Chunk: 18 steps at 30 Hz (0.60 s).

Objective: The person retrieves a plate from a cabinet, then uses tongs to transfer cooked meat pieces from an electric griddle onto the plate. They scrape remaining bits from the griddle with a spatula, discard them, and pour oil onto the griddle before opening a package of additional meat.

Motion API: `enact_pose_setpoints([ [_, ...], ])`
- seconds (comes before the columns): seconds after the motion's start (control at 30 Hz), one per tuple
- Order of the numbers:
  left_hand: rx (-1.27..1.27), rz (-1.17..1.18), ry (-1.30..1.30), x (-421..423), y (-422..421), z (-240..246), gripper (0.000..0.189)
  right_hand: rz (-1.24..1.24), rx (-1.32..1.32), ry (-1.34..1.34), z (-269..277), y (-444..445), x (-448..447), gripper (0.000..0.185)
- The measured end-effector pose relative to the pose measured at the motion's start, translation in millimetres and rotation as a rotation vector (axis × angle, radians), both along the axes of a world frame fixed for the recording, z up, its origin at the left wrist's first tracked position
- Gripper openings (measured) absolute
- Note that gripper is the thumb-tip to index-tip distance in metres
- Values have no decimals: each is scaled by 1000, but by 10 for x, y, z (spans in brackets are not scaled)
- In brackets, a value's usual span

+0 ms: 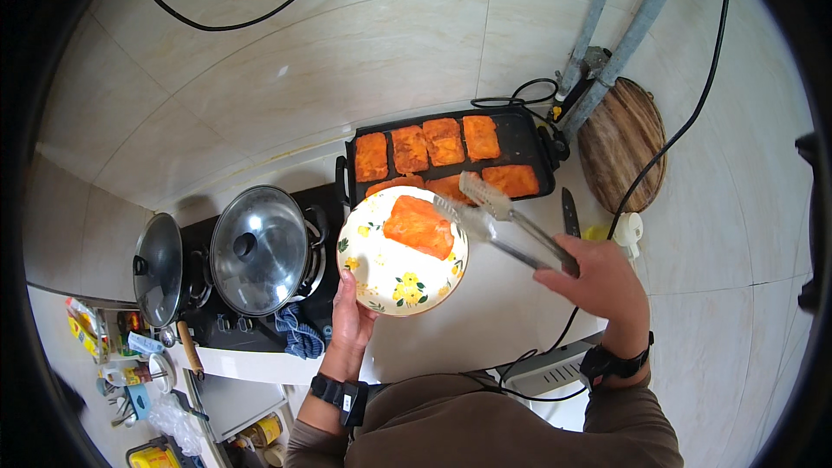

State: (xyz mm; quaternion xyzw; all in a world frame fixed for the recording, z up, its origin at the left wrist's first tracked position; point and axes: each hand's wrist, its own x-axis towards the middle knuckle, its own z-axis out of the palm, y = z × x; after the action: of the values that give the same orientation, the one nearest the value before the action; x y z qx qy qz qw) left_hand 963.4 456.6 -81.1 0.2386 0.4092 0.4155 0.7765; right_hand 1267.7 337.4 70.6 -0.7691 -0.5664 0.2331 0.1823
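Observation:
My left hand (pixel 351 313) grips the lower left rim of a white plate (pixel 374 273) painted with yellow flowers. One orange slab of food (pixel 419 226) lies on the plate's upper part. In my right hand (pixel 595 276) are metal tongs (pixel 526 227), their jaws apart with nothing between them. The tongs' tips reach over the plate's right rim and the front edge of a black electric griddle (pixel 526 133). Several orange slabs (pixel 444 142) lie on the griddle in two rows. The plate and tongs partly hide the front row.
Left of the plate, a lidded pot (pixel 260 250) and a lidded wok (pixel 159 270) stand on a black gas stove (pixel 227 338). A knife (pixel 571 211) lies right of the griddle. A round wooden board (pixel 624 143) leans behind it. Black cable (pixel 676 136) hangs at right.

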Motion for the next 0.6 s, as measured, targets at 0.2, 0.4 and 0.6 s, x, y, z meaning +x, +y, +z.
enact_pose_setpoints([
  [0.2, 30, 3, 29, -57, 11, -36, 55, -423, -71, 909, -717, 509, 568, 38],
  [0.4, 64, -19, -17, -122, -35, -39, 58, -529, -145, 1100, -1261, 881, 921, 40],
  [0.6, 52, 16, -4, -155, -64, -47, 60, -534, -146, 1159, -1456, 1138, 816, 37],
])
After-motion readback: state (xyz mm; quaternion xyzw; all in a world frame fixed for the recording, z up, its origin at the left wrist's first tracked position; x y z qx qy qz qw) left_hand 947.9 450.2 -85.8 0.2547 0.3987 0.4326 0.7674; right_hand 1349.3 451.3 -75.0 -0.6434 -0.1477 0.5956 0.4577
